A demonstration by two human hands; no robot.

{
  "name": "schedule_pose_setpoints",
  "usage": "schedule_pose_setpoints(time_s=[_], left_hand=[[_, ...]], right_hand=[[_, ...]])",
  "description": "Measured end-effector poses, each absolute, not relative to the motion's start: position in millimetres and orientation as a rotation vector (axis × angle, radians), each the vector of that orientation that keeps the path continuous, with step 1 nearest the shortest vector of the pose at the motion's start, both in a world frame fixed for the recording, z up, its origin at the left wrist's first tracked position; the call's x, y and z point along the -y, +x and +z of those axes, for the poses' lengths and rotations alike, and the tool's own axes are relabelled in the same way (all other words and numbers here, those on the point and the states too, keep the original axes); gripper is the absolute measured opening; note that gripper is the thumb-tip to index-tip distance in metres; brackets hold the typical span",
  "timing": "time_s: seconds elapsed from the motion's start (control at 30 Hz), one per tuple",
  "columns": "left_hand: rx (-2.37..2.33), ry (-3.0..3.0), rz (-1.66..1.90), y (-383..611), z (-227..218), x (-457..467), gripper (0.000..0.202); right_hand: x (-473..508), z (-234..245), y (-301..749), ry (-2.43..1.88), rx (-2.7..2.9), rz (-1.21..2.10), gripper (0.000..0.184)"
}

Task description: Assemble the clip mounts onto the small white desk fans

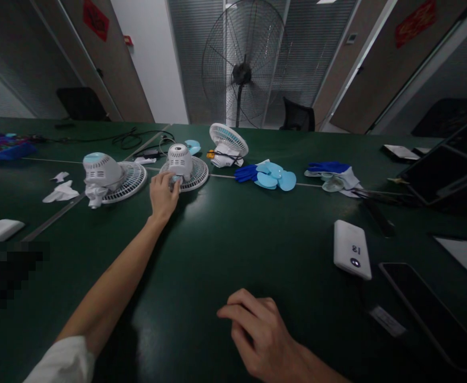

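Note:
My left hand (165, 196) reaches out over the table with its fingers closed round the neck joint of a small white fan (179, 159). That fan lies face down on its round grille (197, 173), motor housing up. My fingers partly hide the joint. Close to the camera, my right hand (261, 335) hovers above or rests on the table, I cannot tell which. Its fingers are loosely bent and apart, with nothing in them. To the left of my left hand is a second white fan (105, 173), also face down.
On the green table (201, 239) a third small fan (227, 143) leans at the back. Light blue fan blades (275, 176) and blue-white gloves (331, 173) lie farther right. A white power bank (352, 249) and a dark phone (428, 308) are near my right arm. Cables (133, 139) lie behind.

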State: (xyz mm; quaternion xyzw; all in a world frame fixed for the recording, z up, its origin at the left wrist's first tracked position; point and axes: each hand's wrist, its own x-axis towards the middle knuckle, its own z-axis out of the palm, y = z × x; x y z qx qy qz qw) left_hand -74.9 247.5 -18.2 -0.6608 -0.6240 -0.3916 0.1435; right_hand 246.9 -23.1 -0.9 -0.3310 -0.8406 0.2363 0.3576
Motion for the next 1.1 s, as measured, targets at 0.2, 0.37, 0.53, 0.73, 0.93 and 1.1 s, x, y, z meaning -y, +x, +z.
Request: schedule_pose_setpoints(time_s=[0.2,0.37,0.53,0.73,0.93,1.1], left_hand=[[1.91,-1.813,-0.891,-65.4,-11.7,-246.0,0.038],[1.933,-1.825,-0.843,-60.3,-11.0,-244.5,0.043],[1.945,-1.868,-0.889,-61.6,-12.1,-244.3,0.04],[1.966,-1.877,-0.924,-62.6,-11.4,-245.0,0.035],[1.941,-1.907,-0.975,-60.1,-14.0,-243.3,0.047],[1.878,-1.996,-1.126,-62.7,-15.1,-248.5,0.041]], right_hand=[[21.9,-2.8,247.7,-0.856,2.169,0.63,0.035],[22.4,-1.1,247.4,-0.863,2.172,0.638,0.036],[22.6,-1.4,247.0,-0.867,2.163,0.645,0.035],[24.3,-5.6,247.5,-0.878,2.165,0.662,0.036],[23.8,-3.8,247.9,-0.884,2.18,0.656,0.035],[21.8,-1.7,247.4,-0.872,2.17,0.625,0.035]])
